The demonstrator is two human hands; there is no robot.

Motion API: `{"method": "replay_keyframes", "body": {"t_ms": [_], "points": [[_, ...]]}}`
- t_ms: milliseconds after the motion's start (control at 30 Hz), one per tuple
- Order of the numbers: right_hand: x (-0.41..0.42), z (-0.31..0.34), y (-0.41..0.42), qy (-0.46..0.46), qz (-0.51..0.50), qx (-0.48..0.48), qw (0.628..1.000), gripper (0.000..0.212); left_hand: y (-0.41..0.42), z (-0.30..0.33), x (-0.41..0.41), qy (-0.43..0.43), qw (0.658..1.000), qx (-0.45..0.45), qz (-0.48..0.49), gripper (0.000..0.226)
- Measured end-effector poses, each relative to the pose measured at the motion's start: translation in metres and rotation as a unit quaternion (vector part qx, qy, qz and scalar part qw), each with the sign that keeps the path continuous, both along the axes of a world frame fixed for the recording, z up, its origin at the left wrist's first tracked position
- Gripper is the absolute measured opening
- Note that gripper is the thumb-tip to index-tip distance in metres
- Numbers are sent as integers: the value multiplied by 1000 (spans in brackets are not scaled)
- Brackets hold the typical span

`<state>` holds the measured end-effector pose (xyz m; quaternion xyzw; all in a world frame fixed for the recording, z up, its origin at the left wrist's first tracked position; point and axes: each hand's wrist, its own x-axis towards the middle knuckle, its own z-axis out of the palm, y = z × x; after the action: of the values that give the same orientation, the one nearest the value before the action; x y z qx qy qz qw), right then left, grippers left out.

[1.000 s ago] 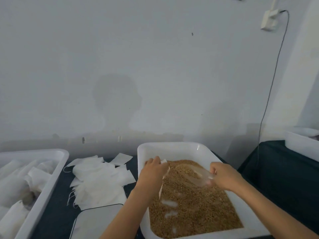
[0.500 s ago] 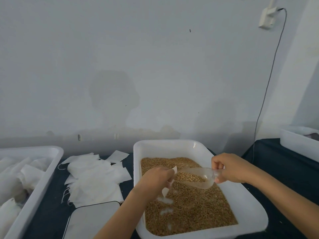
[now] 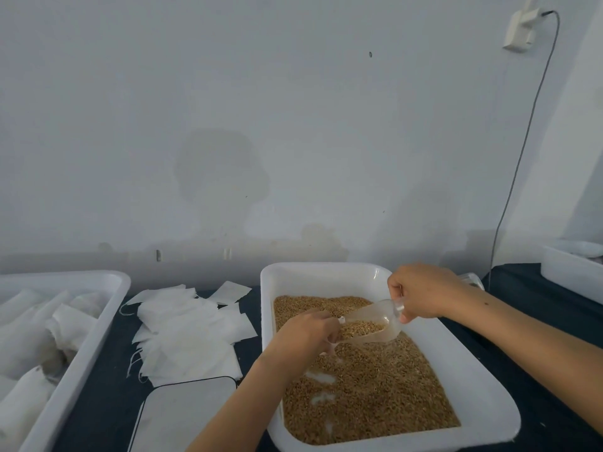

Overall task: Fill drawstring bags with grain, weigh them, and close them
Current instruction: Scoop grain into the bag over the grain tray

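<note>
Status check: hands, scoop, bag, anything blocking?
Right hand grips loaded scoop. Left hand holds bag, mostly hidden, at scoop's mouth over grain tray. Nothing blocking.

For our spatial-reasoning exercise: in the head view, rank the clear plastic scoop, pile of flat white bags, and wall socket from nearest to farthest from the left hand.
1. Clear plastic scoop, touching, right.
2. Pile of flat white bags, left.
3. Wall socket, high up, right.

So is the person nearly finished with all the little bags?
Not nearly. Done: white filled bags lie in the white plastic tray on the left. In hand: the right hand tips a clear plastic scoop of brown grain toward a small white bag that the left hand holds over the white grain tub. Left: weighing and closing this one, and a pile of flat empty white bags waits.
</note>
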<state>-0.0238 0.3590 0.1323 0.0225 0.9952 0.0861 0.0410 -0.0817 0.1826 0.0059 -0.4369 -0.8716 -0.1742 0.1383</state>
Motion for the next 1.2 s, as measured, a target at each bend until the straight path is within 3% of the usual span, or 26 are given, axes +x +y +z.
{"method": "replay_keyframes", "body": {"t_ms": [400,533,700,833,1067,1200], "points": [[-4,1,0,-9,-11,27,1000,32,1,-5,-6,-25,1000,-9,8,13],[-1,-9,11,-35,-28,-31,998,31,1,-7,-7,-21,1000,-7,18,11],[10,-32,29,-89,-99,-203,970,20,0,-10,-6,-33,997,33,57,4],[8,-61,29,-99,-121,-208,966,9,0,-12,-7,-37,994,61,82,15],[-7,-121,21,-84,-179,-90,976,56,-3,-5,-8,-115,976,160,92,19],[-5,-127,13,-94,-170,-65,979,57,-6,0,-4,-152,964,211,58,21]]}}
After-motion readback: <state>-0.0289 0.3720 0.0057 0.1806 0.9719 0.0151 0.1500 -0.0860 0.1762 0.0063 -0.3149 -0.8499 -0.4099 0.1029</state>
